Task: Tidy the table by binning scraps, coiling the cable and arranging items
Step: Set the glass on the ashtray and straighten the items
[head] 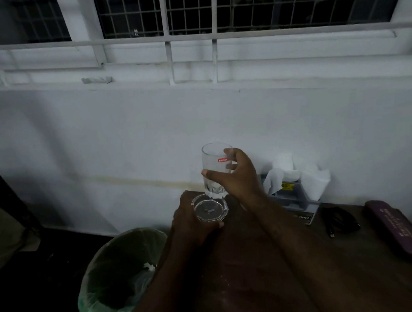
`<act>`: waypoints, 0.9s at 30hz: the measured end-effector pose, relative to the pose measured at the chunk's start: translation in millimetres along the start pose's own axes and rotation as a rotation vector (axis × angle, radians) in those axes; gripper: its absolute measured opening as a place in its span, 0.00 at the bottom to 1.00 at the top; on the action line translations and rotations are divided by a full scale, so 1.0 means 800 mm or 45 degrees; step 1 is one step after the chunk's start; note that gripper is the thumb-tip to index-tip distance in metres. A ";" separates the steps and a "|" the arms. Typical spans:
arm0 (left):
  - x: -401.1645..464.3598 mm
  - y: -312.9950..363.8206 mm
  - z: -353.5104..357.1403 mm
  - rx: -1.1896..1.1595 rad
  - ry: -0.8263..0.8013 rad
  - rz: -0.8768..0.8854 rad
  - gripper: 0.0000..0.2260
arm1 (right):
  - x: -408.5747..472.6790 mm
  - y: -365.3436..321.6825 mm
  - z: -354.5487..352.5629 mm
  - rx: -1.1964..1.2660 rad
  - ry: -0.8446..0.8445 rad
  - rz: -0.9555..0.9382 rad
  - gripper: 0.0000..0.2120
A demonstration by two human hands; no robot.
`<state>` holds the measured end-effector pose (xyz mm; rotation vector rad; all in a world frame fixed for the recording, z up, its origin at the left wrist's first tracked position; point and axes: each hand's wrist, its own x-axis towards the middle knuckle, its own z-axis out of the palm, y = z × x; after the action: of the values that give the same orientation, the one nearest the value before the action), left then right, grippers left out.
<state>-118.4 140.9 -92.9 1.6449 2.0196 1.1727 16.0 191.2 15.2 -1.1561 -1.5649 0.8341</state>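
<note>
My right hand [234, 175] grips a clear drinking glass [214, 162] with a red label, held upright above the far left corner of the dark wooden table [266, 284]. Just below it, my left hand [191, 222] holds a round clear glass ashtray [209, 210] with a small scrap inside. A black cable [338, 220] lies loosely bunched on the table at the right. A bin [116, 277] lined with a green bag stands on the floor left of the table, with a white scrap inside.
A grey holder [293, 196] stuffed with white tissue stands against the white wall behind my right forearm. A long purple case [395, 229] lies at the table's right edge. A barred window runs along the top.
</note>
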 end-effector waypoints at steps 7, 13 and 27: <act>0.010 -0.005 0.005 -0.106 0.028 0.068 0.36 | -0.005 0.029 0.015 -0.053 0.019 0.029 0.36; 0.011 -0.012 0.008 -0.133 -0.028 0.153 0.34 | -0.011 0.043 0.028 -0.161 0.020 0.022 0.38; 0.016 -0.020 0.014 -0.111 -0.043 0.161 0.32 | -0.024 0.049 0.046 -0.218 0.185 0.075 0.38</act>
<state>-125.9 157.3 -108.4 1.7590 1.8401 1.2480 -7.4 186.4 -36.4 -1.3610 -1.5099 0.6481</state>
